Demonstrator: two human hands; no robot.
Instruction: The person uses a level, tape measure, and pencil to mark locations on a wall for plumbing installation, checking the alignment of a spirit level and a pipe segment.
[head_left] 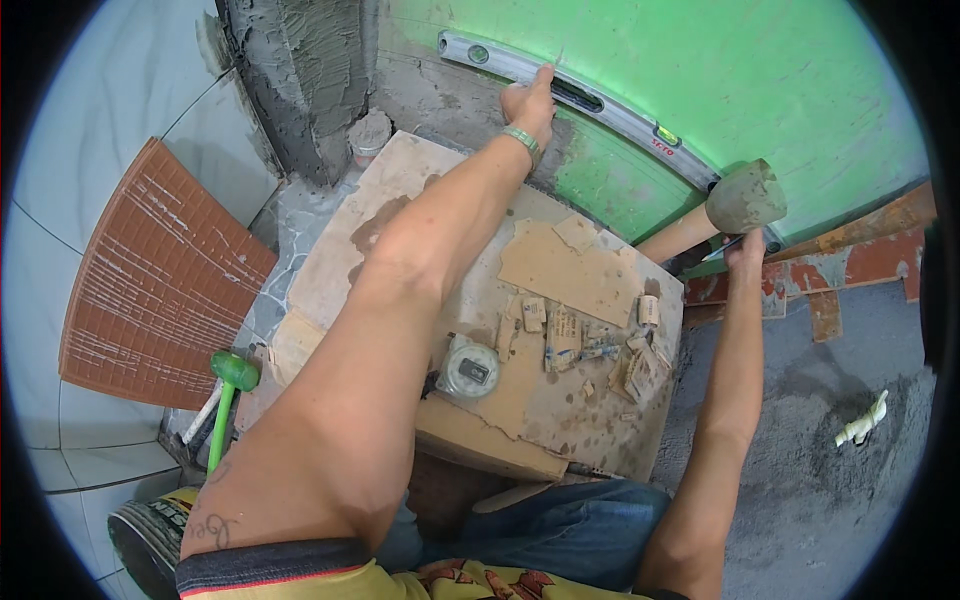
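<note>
My left hand (528, 105) grips the silver spirit level (630, 125), which slants down to the right against the green wall (760, 80). My right hand (745, 248) is closed at the level's lower end, partly behind a pipe with a mud-stained socket (745, 200); a thin dark object shows at its fingers, too hidden to name. Below my arms is a worn board (560, 420) bearing torn cardboard (560, 270), small scraps and a clear round tape measure (468, 367).
At the left are an orange tile (160, 280) with white streaks, a green mallet (235, 370) and a dark bucket (150, 540). A small pot (370, 135) stands by the rough grey corner (310, 70). Rusty strips (820, 270) and a pale scrap (860, 420) lie at the right.
</note>
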